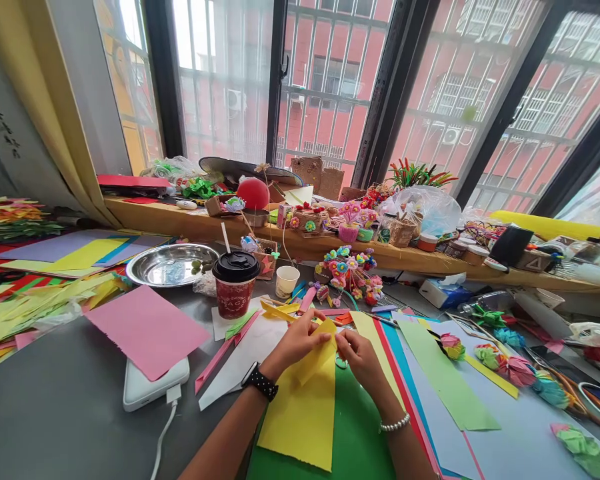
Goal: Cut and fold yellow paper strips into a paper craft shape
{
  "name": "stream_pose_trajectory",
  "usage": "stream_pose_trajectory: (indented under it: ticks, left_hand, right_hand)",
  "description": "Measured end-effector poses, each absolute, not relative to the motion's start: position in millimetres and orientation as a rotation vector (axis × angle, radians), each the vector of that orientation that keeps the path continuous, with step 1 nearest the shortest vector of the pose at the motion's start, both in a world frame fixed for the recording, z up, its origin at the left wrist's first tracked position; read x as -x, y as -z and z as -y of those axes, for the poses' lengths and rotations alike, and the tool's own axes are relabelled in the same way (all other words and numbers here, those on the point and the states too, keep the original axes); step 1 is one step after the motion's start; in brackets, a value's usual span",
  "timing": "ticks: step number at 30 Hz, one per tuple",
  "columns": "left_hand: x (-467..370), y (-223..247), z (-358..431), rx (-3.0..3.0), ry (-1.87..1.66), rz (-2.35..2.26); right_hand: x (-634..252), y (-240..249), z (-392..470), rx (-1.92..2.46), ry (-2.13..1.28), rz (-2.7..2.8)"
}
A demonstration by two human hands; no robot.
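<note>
My left hand (304, 337), with a black watch on the wrist, pinches a folded piece of yellow paper (316, 365). My right hand (356, 351), wearing a beaded bracelet, has its fingers closed at the right edge of that same piece. Below both hands a larger yellow sheet (300, 427) lies on a green surface (365, 427). Just right of the right hand, strips of cream, red, blue and light green paper (445, 373) lie fanned out.
Left of the hands are a pink sheet (147, 330) over a white power bank (155, 390) with a cable, a lidded cup (234, 287) and a metal plate (170, 265). Crumpled paper flowers (517, 370) lie at the right. Crafts crowd the wooden sill (300, 245).
</note>
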State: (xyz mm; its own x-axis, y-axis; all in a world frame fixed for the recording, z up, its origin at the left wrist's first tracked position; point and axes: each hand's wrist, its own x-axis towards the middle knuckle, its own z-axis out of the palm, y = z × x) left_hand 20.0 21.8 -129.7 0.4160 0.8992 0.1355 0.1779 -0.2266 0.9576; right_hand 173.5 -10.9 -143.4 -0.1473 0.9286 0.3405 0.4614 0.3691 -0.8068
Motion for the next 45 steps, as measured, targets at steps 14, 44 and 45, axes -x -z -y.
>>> stream_pose_trajectory:
  ticks: [14, 44, 45]
  left_hand:
    - [-20.4, 126.9, -14.5, -1.917, -0.892, -1.018]
    - [-37.9, 133.5, -15.6, -1.355, -1.188, -0.928]
    - [-36.5, 131.5, -15.7, -1.363, -1.163, -0.932]
  right_hand:
    - [-174.4, 148.2, 9.3, 1.274, -0.609, 1.719]
    - [-168.8, 138.1, 16.0, 1.165, -1.214, 1.080]
    - [-169.8, 138.6, 15.6, 1.182, -1.159, 1.114]
